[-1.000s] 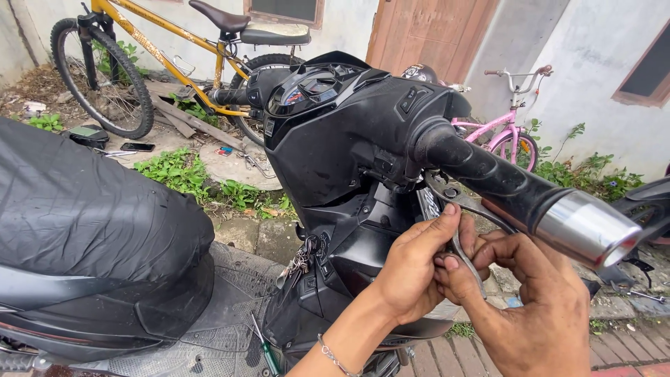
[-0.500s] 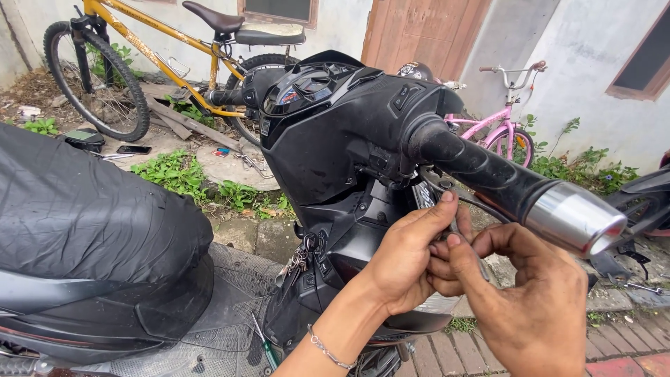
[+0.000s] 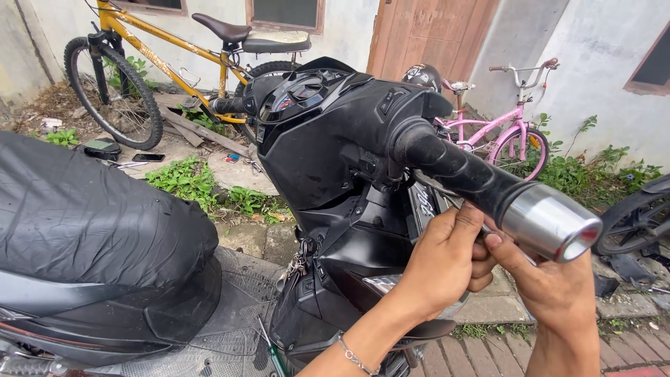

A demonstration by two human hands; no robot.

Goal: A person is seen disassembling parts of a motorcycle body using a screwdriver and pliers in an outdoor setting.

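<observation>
A black scooter (image 3: 335,139) stands in front of me, its right handlebar grip (image 3: 460,171) ending in a chrome cap (image 3: 551,222). A thin silver brake lever (image 3: 431,184) runs under the grip. Just below the grip, my left hand (image 3: 447,262) has its fingers curled around the lever's outer end. My right hand (image 3: 555,286) meets it from the right, fingertips pinching the same spot beneath the chrome cap. The lever's tip is hidden by both hands. A bracelet (image 3: 354,357) sits on my left wrist.
The scooter's black seat (image 3: 91,209) fills the left. Keys (image 3: 296,265) hang below the dash, and a screwdriver (image 3: 271,352) lies on the footboard. A yellow bicycle (image 3: 139,63) and a pink child's bicycle (image 3: 509,129) stand behind. Another wheel (image 3: 638,216) is at the right edge.
Both hands stay under the grip at the lever; my left fingers have closed further over it and my right fingertips have pressed in closer. The view has shifted slightly.
</observation>
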